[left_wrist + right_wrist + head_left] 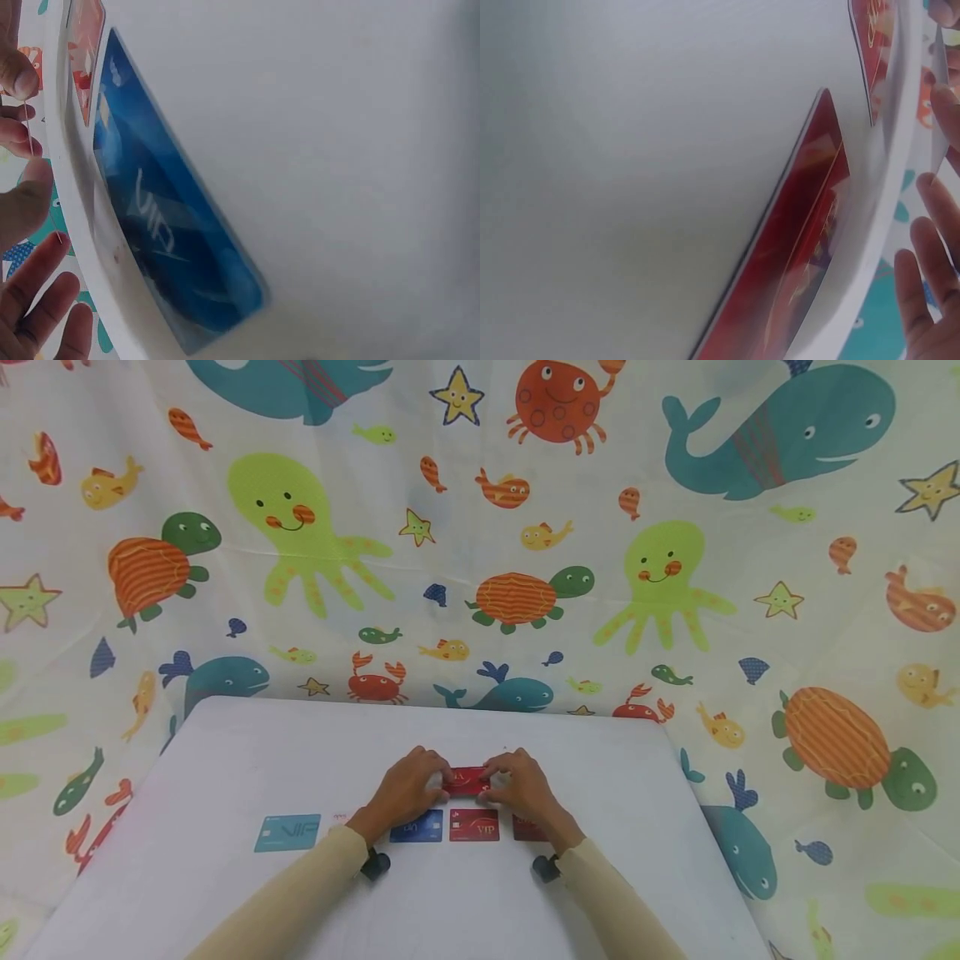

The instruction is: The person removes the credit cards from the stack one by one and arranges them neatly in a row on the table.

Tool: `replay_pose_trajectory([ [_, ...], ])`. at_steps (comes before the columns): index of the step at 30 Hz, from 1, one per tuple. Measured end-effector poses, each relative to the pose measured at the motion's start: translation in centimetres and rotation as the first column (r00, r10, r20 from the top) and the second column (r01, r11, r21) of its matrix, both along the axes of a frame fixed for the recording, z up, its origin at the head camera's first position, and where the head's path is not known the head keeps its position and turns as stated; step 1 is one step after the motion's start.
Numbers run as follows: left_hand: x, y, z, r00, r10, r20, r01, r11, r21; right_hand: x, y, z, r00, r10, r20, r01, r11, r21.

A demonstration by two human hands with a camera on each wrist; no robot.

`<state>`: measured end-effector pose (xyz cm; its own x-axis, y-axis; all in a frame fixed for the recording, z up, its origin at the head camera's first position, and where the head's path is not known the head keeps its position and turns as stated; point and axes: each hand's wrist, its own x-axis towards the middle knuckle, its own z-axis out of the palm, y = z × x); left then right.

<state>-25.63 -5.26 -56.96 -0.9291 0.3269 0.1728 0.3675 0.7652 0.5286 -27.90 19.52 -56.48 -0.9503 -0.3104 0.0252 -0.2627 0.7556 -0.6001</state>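
Note:
A red card [467, 782] is held up between both hands above the far half of the white table [240, 760]. My left hand [407, 791] pinches its left end between thumb and fingers. At the other end, my right hand [525, 790] grips it the same way. Both wrist views show the held card only as a thin edge. Just below the hands, a blue card [417, 828] and a red VIP card [475, 826] lie flat. A darker red card [527, 829] is partly covered by my right hand and wrist.
The row of cards continues left with a pale card [341, 818], mostly hidden by my left arm, and a light blue VIP card [288, 833]. Behind the table hangs a curtain [420, 568] printed with sea animals. A dark wrist device [377, 865] sits under each wrist.

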Motion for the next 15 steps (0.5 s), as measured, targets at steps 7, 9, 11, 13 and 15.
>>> replay_pose_trajectory([
  [7, 0.4, 0.7, 0.5, 1.0, -0.017, -0.019, 0.018, 1.0, 0.013, 0.4, 0.9, -0.1, 1.0, -0.01, -0.015, 0.01, 1.0, 0.012],
  [9, 0.4, 0.9, 0.6, 0.999, -0.024, -0.028, 0.024, 1.0, 0.018, 0.5, 1.2, -0.1, 1.0, -0.006, -0.021, 0.006, 1.0, 0.013],
  [11, 0.5, 1.1, 0.7, 0.999, -0.031, -0.039, 0.031, 0.999, 0.017, 0.7, 1.5, 0.0, 1.0, -0.003, -0.024, 0.003, 1.0, 0.007],
  [13, 0.5, 1.3, 0.6, 0.998, -0.038, -0.053, 0.039, 0.999, 0.019, 1.0, 1.8, 0.1, 0.999, 0.002, -0.032, -0.002, 1.0, -0.001],
  [15, 0.6, 1.4, 0.7, 0.997, -0.046, -0.062, 0.047, 0.999, 0.018, 1.1, 2.1, 0.1, 0.999, 0.001, -0.037, -0.002, 1.0, -0.008],
])
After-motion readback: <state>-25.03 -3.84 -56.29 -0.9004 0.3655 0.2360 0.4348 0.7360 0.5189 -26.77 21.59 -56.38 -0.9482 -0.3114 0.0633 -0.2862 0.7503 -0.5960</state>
